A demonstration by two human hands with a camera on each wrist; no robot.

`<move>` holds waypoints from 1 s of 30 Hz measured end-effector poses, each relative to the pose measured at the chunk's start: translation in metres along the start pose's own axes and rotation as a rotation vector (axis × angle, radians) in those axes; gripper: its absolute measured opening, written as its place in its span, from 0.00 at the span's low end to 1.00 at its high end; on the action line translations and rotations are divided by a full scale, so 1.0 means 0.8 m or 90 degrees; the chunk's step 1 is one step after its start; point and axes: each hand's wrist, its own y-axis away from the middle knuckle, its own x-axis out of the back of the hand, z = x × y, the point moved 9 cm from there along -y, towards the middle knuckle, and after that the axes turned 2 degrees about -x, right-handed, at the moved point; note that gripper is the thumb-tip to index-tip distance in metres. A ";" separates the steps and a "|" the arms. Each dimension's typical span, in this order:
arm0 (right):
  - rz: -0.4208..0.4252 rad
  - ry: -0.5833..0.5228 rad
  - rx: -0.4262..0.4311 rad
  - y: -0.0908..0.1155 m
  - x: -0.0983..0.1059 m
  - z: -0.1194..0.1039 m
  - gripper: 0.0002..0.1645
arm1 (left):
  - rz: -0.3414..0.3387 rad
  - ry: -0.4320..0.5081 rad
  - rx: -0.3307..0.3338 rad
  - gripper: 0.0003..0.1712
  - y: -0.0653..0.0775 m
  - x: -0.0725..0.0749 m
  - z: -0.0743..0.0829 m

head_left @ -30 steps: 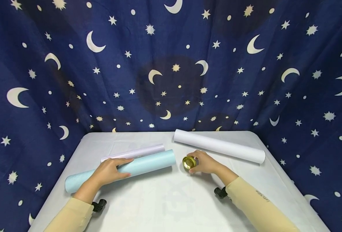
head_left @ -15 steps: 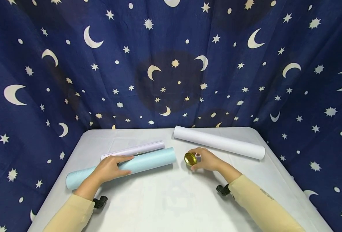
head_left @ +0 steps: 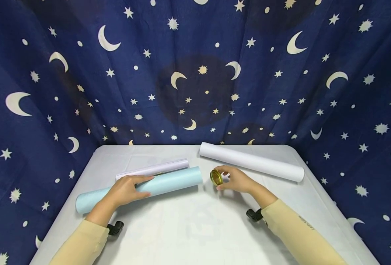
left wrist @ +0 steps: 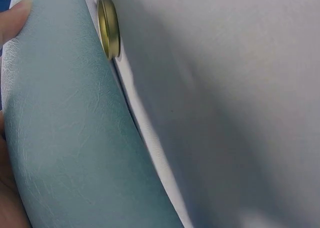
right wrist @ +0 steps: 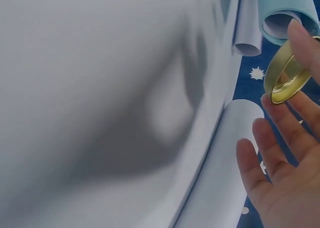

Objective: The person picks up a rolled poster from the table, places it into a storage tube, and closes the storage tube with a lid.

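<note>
A light blue roll (head_left: 172,182) with a leathery surface lies slantwise on the table. Near its middle, my left hand (head_left: 125,191) grips it, the thumb on the near side and the fingers over the far side. Just off the roll's right end, my right hand (head_left: 236,179) pinches a shallow, round gold metal lid (head_left: 212,177) by its edge, thumb against fingers. The lid is tipped up, its hollow side turned leftward. In the right wrist view, the lid (right wrist: 276,76) is held in front of the blue roll's open end, whose inside looks pale; the other fingers are spread.
Behind the blue roll lies a thinner pale lilac roll (head_left: 155,169). A long white roll (head_left: 251,161) rests at the back right of the white table (head_left: 182,235). A dark blue curtain (head_left: 129,84) with moons and stars stands around the table.
My right hand has tilted the gold lid from facing mostly upward to facing left. The left hand keeps its grip on the blue roll. The head view has tipped slightly.
</note>
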 end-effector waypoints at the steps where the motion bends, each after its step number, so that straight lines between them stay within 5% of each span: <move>1: 0.003 -0.003 0.002 0.000 0.002 -0.002 0.41 | 0.001 0.000 -0.001 0.36 -0.001 0.001 0.001; 26: 0.020 -0.119 0.025 -0.017 0.002 -0.018 0.41 | 0.009 -0.005 0.011 0.36 0.004 0.010 0.012; 30: 0.006 -0.148 0.037 -0.014 0.005 -0.041 0.40 | 0.009 -0.007 0.007 0.36 0.001 0.011 0.014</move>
